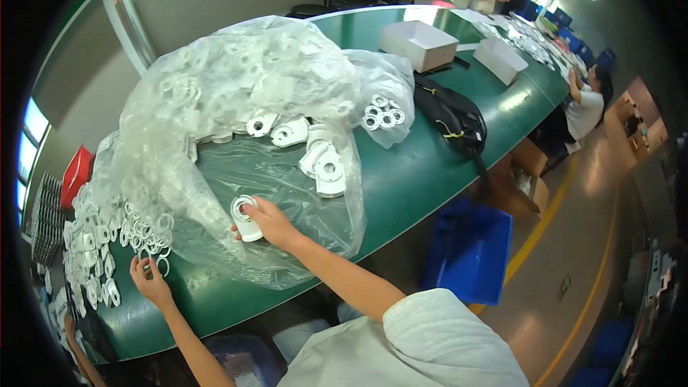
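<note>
My right hand (271,223) grips a white plastic part (250,231) with a rounded end and a ring-shaped opening, held over clear plastic sheeting. At the near edge of a pile of white rings (140,226) is my left hand (152,285). Its fingers are curved and parted, with loose rings right by the fingertips. A large clear plastic bag (236,64) bulges with similar white parts. Several white parts (330,168) lie stacked at its open side. More white parts (92,261) are heaped on the green table (215,308), left of the rings.
Behind the heap stands a red bin (75,175). A smaller bag of rings (383,111), a black backpack (451,115) and white boxes (419,44) occupy the table's right side. Below its edge is a blue crate (469,251). Another person's forearm (82,351) shows at lower left; co-workers sit farther right.
</note>
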`<action>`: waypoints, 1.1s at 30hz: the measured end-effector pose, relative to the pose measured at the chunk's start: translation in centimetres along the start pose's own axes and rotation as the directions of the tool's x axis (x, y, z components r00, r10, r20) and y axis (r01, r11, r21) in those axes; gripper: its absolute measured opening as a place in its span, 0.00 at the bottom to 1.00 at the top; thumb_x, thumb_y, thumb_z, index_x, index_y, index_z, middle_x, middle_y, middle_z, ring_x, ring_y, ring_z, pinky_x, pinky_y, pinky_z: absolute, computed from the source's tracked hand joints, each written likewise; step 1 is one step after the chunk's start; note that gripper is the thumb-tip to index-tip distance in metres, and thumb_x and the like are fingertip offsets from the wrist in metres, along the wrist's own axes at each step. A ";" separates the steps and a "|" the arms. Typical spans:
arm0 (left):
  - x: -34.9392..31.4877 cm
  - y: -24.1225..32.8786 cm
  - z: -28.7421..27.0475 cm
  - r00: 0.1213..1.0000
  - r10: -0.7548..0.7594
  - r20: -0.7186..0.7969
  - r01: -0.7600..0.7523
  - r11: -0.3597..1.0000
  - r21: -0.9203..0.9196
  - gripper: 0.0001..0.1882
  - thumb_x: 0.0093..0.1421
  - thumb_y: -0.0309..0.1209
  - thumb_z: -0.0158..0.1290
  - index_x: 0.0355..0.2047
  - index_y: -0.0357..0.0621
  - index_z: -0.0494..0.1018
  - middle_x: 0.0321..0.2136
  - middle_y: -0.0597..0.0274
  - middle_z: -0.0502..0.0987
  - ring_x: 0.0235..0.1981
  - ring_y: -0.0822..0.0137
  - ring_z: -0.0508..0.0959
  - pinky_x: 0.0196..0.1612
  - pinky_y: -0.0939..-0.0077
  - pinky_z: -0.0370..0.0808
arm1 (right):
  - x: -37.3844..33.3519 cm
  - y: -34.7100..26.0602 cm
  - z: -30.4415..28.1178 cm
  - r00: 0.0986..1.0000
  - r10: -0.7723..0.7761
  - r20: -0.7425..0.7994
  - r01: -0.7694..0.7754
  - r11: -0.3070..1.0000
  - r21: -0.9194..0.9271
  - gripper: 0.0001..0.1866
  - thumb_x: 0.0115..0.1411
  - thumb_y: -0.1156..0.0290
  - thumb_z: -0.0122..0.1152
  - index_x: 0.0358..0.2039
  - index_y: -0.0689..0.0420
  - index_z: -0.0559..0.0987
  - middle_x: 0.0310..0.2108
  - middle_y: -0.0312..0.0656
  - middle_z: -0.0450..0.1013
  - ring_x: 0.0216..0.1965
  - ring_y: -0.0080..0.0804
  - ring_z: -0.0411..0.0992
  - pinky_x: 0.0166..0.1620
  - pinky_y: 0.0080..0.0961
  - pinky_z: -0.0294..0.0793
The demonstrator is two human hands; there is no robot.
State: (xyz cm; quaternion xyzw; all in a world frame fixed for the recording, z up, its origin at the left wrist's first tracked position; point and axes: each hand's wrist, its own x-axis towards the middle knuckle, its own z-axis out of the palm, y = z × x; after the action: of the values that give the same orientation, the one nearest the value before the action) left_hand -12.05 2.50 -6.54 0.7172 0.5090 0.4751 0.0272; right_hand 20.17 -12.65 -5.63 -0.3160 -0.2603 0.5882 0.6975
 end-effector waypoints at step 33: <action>0.0 3.9 -2.1 0.991 -0.132 -0.023 0.123 0.966 -0.227 0.07 0.58 0.27 0.52 0.31 0.36 0.76 0.26 0.57 0.75 0.25 0.67 0.75 0.27 0.79 0.68 | -2.0 -1.2 2.1 0.986 0.025 -0.163 -0.065 0.966 -0.248 0.15 0.66 0.62 0.41 0.43 0.62 0.67 0.32 0.52 0.75 0.28 0.39 0.76 0.34 0.32 0.77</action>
State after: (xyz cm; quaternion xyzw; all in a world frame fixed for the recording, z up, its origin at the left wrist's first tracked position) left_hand -10.75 -0.29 -3.32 0.6662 0.4975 0.5404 0.1289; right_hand 19.07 -14.47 -3.38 -0.4539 -0.2696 0.5389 0.6564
